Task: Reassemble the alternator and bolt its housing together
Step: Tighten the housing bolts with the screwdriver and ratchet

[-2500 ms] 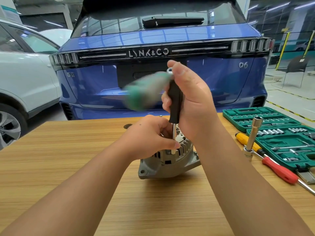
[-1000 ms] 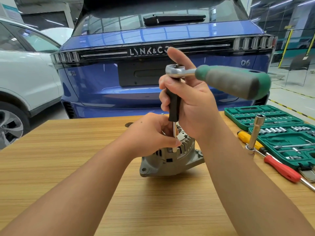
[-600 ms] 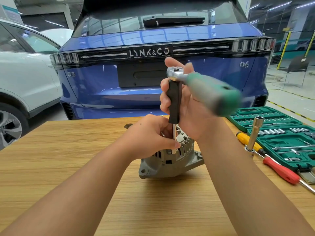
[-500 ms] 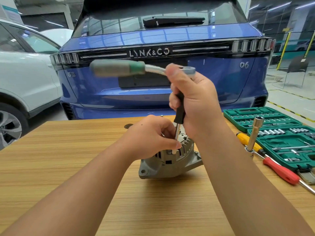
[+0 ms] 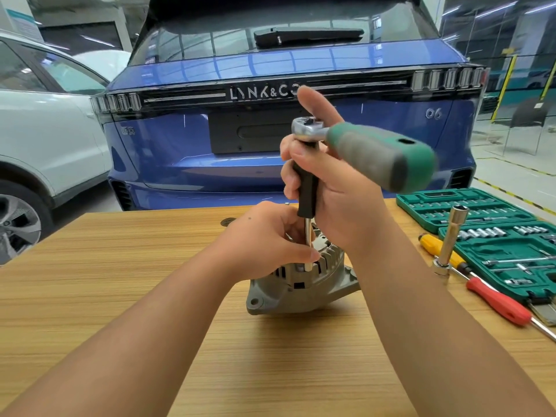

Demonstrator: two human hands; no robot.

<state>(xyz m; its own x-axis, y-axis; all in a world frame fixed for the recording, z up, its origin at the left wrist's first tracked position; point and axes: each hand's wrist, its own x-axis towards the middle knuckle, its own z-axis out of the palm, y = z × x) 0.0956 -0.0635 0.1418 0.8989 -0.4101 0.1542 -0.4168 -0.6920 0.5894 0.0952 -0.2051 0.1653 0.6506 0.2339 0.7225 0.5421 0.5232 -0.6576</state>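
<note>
Blue car [image 5: 270, 164] fills the background beyond my wooden table [image 5: 120, 266], its roof cut off at the top edge, with a white car [image 5: 45, 139] cropped at the left. Grey alternator [image 5: 304, 284] sits mid-table, its top mostly hidden under my hands, so I cannot see the bolt itself. The green socket case [image 5: 496, 236] runs off the right edge, as does the red screwdriver [image 5: 496, 305] lying in front of it beside a yellow one [image 5: 433, 245] and an upright socket extension [image 5: 451, 242]. My right hand [image 5: 340, 194] wraps its fingers round the black driver [image 5: 307, 188], forefinger sticking up behind the ratchet [image 5: 376, 152]. My left hand [image 5: 264, 239] pinches the steel shaft just above the housing. Half a second ago the ratchet handle pointed left; now it points right, towards me, slightly blurred.
</note>
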